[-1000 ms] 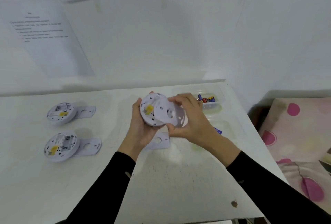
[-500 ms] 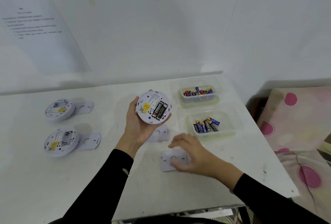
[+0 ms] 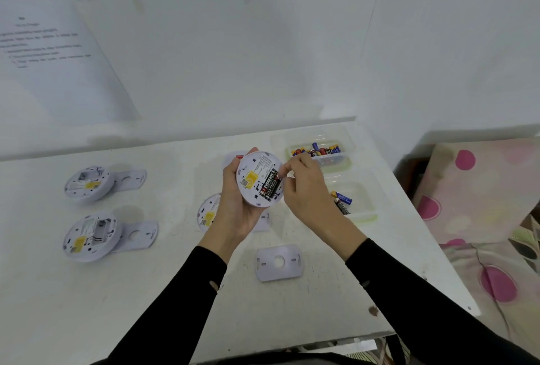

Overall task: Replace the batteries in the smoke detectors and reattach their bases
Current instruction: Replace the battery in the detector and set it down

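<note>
My left hand (image 3: 233,212) holds a round white smoke detector (image 3: 254,177) with its back facing me; a yellow label and black batteries (image 3: 270,185) show in its compartment. The fingertips of my right hand (image 3: 306,189) pinch at the top end of those batteries. A detached white base plate (image 3: 279,262) lies flat on the table in front of me. Another detector (image 3: 207,212) lies on the table, partly hidden behind my left hand. At the left two more open detectors (image 3: 86,183) (image 3: 89,236) lie on their base plates (image 3: 130,179) (image 3: 138,233).
Two clear plastic tubs hold loose batteries: the far tub (image 3: 344,160) and the near tub (image 3: 365,212), partly behind my right wrist. The white table (image 3: 175,291) ends at the right, where a spotted pink cloth (image 3: 482,204) lies. Papers hang on the wall behind.
My right hand pulled the base plate off the detector, laid it on the table, and has now risen to the battery compartment. The left hand keeps holding the detector.
</note>
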